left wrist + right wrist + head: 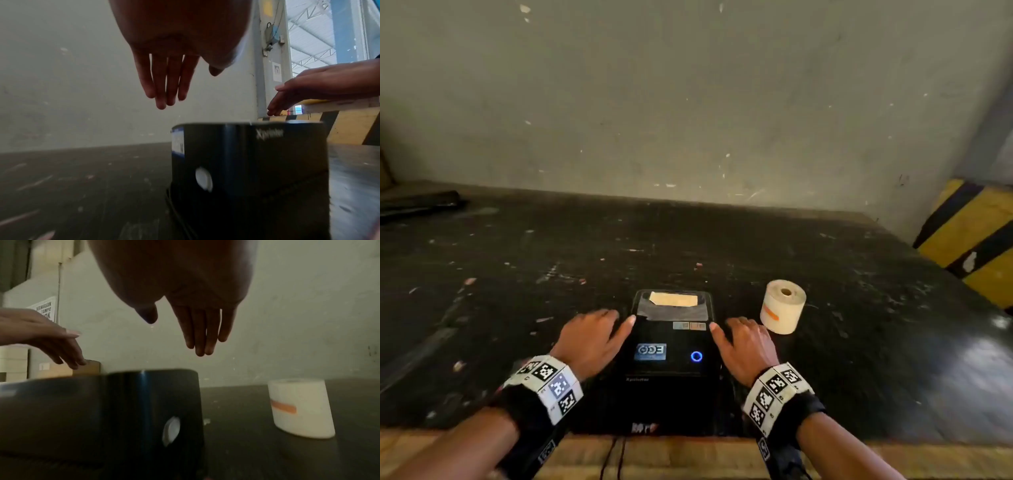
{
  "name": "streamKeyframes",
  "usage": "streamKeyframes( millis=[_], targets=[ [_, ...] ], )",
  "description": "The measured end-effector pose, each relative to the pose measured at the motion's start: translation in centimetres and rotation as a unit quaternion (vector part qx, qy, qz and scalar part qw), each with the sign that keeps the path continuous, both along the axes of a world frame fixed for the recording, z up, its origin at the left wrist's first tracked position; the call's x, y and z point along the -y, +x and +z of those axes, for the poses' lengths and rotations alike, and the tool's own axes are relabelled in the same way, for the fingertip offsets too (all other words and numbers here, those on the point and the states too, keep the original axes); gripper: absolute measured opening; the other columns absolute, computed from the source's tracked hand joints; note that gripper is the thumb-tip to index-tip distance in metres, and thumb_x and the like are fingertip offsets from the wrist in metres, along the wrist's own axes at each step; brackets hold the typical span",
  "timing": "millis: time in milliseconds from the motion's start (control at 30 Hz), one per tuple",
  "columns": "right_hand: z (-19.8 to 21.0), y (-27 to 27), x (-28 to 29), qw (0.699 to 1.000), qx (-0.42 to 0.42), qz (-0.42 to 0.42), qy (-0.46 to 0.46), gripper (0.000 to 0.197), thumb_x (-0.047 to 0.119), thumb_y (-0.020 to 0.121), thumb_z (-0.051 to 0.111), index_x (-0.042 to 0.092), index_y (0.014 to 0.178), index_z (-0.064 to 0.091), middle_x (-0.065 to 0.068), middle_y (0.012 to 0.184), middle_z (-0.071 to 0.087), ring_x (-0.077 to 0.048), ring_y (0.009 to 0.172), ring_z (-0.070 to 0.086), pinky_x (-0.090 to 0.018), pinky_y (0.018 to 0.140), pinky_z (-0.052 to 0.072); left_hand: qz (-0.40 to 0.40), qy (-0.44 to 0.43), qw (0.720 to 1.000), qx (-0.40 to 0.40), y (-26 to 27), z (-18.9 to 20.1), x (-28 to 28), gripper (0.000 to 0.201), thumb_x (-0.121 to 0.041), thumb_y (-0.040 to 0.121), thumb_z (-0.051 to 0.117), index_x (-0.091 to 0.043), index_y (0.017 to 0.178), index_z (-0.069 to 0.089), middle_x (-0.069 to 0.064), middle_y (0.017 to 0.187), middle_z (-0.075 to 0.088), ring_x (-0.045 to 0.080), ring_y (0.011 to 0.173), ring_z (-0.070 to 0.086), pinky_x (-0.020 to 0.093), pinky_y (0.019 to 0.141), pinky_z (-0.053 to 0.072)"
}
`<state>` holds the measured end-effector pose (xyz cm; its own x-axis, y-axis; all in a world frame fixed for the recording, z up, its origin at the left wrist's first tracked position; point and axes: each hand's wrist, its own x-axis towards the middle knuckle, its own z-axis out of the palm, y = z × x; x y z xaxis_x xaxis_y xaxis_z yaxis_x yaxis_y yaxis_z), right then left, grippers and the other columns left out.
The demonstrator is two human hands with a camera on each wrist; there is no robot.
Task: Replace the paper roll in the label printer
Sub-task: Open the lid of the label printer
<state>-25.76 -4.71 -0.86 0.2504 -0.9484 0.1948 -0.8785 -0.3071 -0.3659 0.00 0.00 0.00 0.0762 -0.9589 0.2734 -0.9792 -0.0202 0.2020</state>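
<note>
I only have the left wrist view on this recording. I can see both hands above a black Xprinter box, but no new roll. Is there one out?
Observer: Yes. A white paper roll with an orange strip stands on end on the table, to the right of the label printer.
Operator: Is the right hand on it?
Observer: No, it is open beside the printer's right edge, apart from the roll.
Operator: Is the printer powered?
Observer: A blue ring light glows on its top.
Operator: Lid open?
Observer: It looks closed; a tan label shows at the far slot.
</note>
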Motion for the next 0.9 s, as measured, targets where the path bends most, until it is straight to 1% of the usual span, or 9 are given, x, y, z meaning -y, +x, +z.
streamKeyframes(
  millis=[100, 167, 267, 367, 433, 500, 667, 800, 900],
  targets=[
    [-2.7, 0.2, -1.0, 0.999, 0.015, -0.01, 0.039, 0.056, 0.059, 0.091, 0.031, 0.015, 0.111, 0.059, -0.005, 0.116, 0.063, -0.02, 0.11, 0.055, -0.036, 0.097, 0.04, 0.016, 0.044, 0.998, -0.03, -0.1, -2.4, -0.8, 0.04, -0.054, 0.091, 0.034, -0.022, 0.086, 0.057, 0.003, 0.098, 0.069, 0.024, 0.094, 0.063, 0.036, 0.079, 0.047],
    [-4.3, 0.2, -1.9, 0.997, 0.039, -0.016, 0.067, 0.061, 0.062, 0.089, 0.031, 0.015, 0.12, 0.054, -0.006, 0.122, 0.06, -0.021, 0.114, 0.053, -0.036, 0.1, 0.038, 0.037, 0.07, 0.994, -0.082, -0.5, -3.8, -1.5, 0.044, -0.056, 0.09, 0.033, -0.023, 0.104, 0.056, 0.005, 0.111, 0.067, 0.026, 0.106, 0.061, 0.039, 0.089, 0.045],
    [-6.0, 0.5, -2.9, 0.987, 0.109, -0.017, 0.116, 0.07, 0.068, 0.084, 0.034, 0.018, 0.132, 0.043, -0.005, 0.128, 0.057, -0.021, 0.118, 0.051, -0.039, 0.104, 0.039, 0.054, 0.122, 0.972, -0.196, -0.6, -6.2, -2.3, 0.065, -0.067, 0.085, 0.026, -0.022, 0.127, 0.045, 0.009, 0.13, 0.057, 0.027, 0.121, 0.051, 0.045, 0.102, 0.041],
    [-7.6, 0.8, -3.4, 0.973, 0.187, -0.018, 0.134, 0.082, 0.08, 0.074, 0.03, 0.026, 0.136, 0.039, 0.0, 0.132, 0.056, -0.017, 0.119, 0.051, -0.041, 0.103, 0.042, 0.05, 0.106, 0.948, -0.296, -1.2, -7.9, -2.8, 0.078, -0.076, 0.078, 0.022, -0.019, 0.126, 0.047, 0.009, 0.132, 0.056, 0.024, 0.123, 0.049, 0.045, 0.107, 0.037],
    [-8.5, 0.9, -3.3, 0.97, 0.205, -0.023, 0.133, 0.084, 0.083, 0.073, 0.03, 0.029, 0.137, 0.035, 0.001, 0.134, 0.054, -0.015, 0.122, 0.049, -0.041, 0.102, 0.044, 0.048, 0.07, 0.942, -0.325, -1.7, -8.4, -2.9, 0.059, -0.061, 0.088, 0.032, -0.017, 0.121, 0.053, 0.01, 0.126, 0.06, 0.024, 0.119, 0.052, 0.04, 0.106, 0.037],
    [-8.6, 1.1, -3.4, 0.969, 0.21, -0.03, 0.127, 0.085, 0.084, 0.073, 0.031, 0.029, 0.138, 0.034, 0.0, 0.135, 0.053, -0.015, 0.123, 0.048, -0.041, 0.102, 0.044, 0.053, 0.046, 0.94, -0.334, -2.2, -8.2, -3.1, 0.05, -0.053, 0.092, 0.034, -0.018, 0.12, 0.055, 0.01, 0.125, 0.06, 0.024, 0.118, 0.053, 0.038, 0.105, 0.037],
    [-9.1, 1.2, -3.6, 0.966, 0.222, -0.055, 0.121, 0.088, 0.086, 0.069, 0.029, 0.031, 0.137, 0.037, -0.004, 0.133, 0.053, -0.02, 0.122, 0.049, -0.044, 0.1, 0.045, 0.081, 0.045, 0.936, -0.34, -2.6, -8.8, -3.2, 0.048, -0.045, 0.094, 0.034, -0.014, 0.128, 0.05, 0.015, 0.133, 0.052, 0.028, 0.125, 0.045, 0.036, 0.106, 0.03],
    [-8.6, 1.4, -4.0, 0.971, 0.201, -0.071, 0.112, 0.086, 0.077, 0.071, 0.029, 0.026, 0.139, 0.037, -0.012, 0.137, 0.049, -0.028, 0.13, 0.04, -0.04, 0.105, 0.035, 0.099, 0.047, 0.934, -0.339, -2.6, -8.9, -3.0, 0.049, -0.045, 0.095, 0.033, -0.014, 0.13, 0.048, 0.017, 0.137, 0.048, 0.029, 0.128, 0.04, 0.037, 0.107, 0.028],
    [-8.0, 1.4, -4.1, 0.967, 0.216, -0.063, 0.122, 0.082, 0.073, 0.071, 0.033, 0.026, 0.139, 0.037, -0.012, 0.138, 0.048, -0.028, 0.132, 0.037, -0.038, 0.105, 0.033, 0.098, 0.043, 0.93, -0.353, -2.9, -8.6, -3.1, 0.049, -0.046, 0.095, 0.033, -0.015, 0.13, 0.048, 0.015, 0.136, 0.048, 0.028, 0.127, 0.041, 0.036, 0.106, 0.029]
  ],
)
